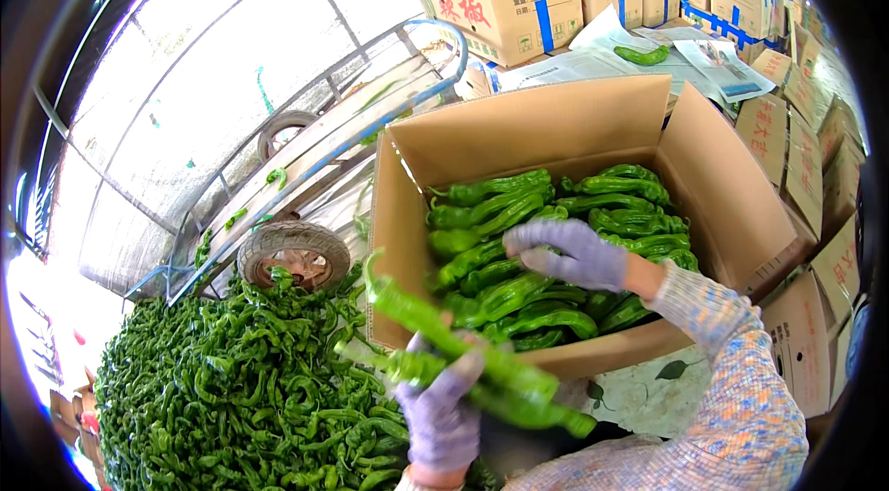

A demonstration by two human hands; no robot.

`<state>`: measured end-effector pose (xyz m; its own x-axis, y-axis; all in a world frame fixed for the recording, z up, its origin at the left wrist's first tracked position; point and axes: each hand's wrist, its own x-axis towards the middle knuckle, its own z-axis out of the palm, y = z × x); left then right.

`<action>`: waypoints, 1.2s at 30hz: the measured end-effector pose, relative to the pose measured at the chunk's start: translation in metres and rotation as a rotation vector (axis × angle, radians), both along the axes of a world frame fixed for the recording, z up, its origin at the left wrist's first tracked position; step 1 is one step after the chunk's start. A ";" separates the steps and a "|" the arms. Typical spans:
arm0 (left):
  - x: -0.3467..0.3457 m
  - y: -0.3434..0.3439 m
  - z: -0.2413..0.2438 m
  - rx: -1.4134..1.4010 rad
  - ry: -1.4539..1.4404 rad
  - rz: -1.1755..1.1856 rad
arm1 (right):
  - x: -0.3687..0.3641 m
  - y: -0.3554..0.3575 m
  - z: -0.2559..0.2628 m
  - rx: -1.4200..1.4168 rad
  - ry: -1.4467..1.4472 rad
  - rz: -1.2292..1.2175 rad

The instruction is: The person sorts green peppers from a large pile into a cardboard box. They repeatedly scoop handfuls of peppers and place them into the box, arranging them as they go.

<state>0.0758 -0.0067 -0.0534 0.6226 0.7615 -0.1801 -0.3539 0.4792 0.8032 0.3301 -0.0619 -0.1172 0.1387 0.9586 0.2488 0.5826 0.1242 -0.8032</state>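
Observation:
My left hand (pixel 444 401), in a purple knit glove, grips several long green peppers (pixel 444 331); they are blurred and lie across the near left edge of the carton. My right hand (pixel 566 251), gloved alike, is over the peppers inside the open cardboard carton (pixel 528 123), its fingers bent and no pepper visible in it. Whether it touches those below cannot be told. Inside the carton, green peppers (pixel 486 196) lie side by side in rows. A large heap of loose green peppers (pixel 257 380) covers the ground at the left, beside the carton.
A cart with a blue metal frame (pixel 389 117) and a rubber-tyred wheel (pixel 295 255) stands behind the heap. Closed cartons with blue tape (pixel 514 1) are stacked at the back. More cartons (pixel 799 345) stand at the right. One pepper (pixel 640 55) lies on newspaper (pixel 590 67) beyond the open carton.

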 end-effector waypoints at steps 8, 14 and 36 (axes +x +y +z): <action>0.117 0.030 -0.057 -0.187 -0.162 0.231 | 0.010 -0.010 0.052 -0.094 -0.113 0.113; 0.042 0.058 -0.036 0.135 0.397 -0.258 | 0.049 0.021 -0.019 -0.147 -1.072 0.061; 0.091 0.071 -0.097 1.776 1.294 -0.301 | 0.037 -0.013 -0.063 -0.079 -0.465 -0.263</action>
